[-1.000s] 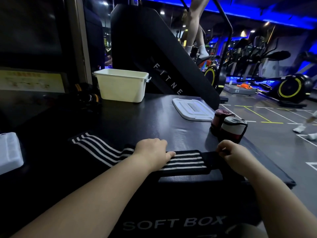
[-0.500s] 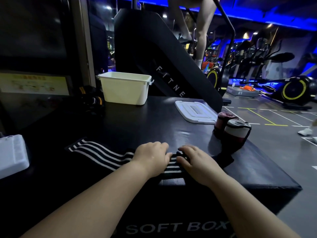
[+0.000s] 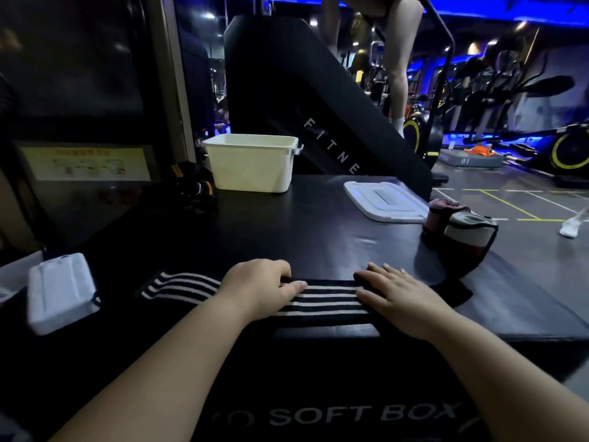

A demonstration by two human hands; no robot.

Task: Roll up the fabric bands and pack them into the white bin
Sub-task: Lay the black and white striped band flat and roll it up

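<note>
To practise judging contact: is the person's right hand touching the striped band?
Touching. The head view shows the right hand lying flat on the striped band, fingertips overlapping its white stripes.

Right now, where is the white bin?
In the head view the white bin stands at the far edge of the black soft box, left of centre; a white lid lies to its right.

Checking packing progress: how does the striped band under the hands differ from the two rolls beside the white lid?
The striped band lies flat and stretched out; the two rolls are wound up, standing on end. The striped band is black with white stripes; the two rolls look reddish and pale. Both are on the soft box, outside the white bin.
</note>
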